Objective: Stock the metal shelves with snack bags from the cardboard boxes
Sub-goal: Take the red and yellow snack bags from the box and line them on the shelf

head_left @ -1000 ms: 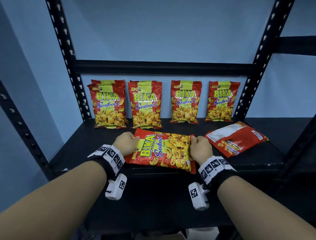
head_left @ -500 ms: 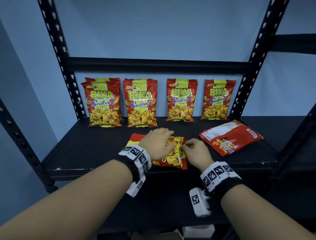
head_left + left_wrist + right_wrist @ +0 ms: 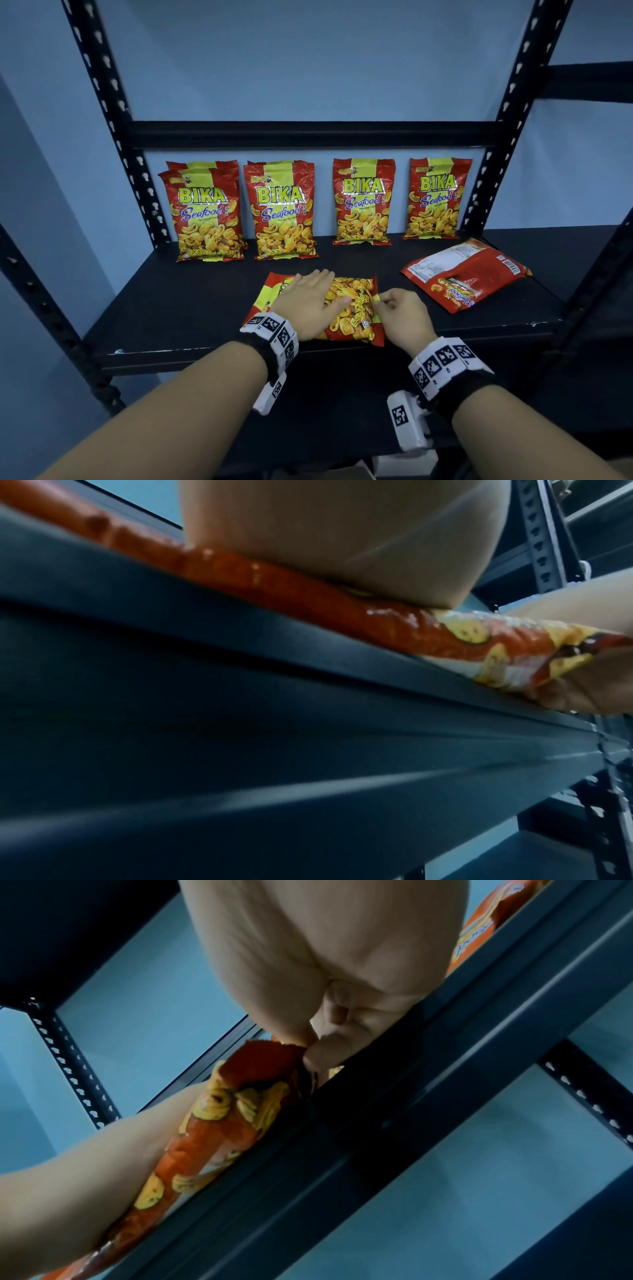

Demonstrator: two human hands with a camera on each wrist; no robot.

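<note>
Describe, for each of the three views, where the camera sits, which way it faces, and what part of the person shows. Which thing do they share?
Head: high, facing forward and down at the shelf; both forearms, left hand, right hand.
Left wrist: below the shelf edge, looking up at the palm.
Right wrist: below, looking up; fingers pinch the bag's edge.
Shared: the flat snack bag.

Pale blue wall point(image 3: 308, 68) behind, white marker-printed wristbands point(image 3: 274, 334), small white wrist cameras point(image 3: 406, 425)

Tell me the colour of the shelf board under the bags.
Black, seen best in the head view: shelf board.
</note>
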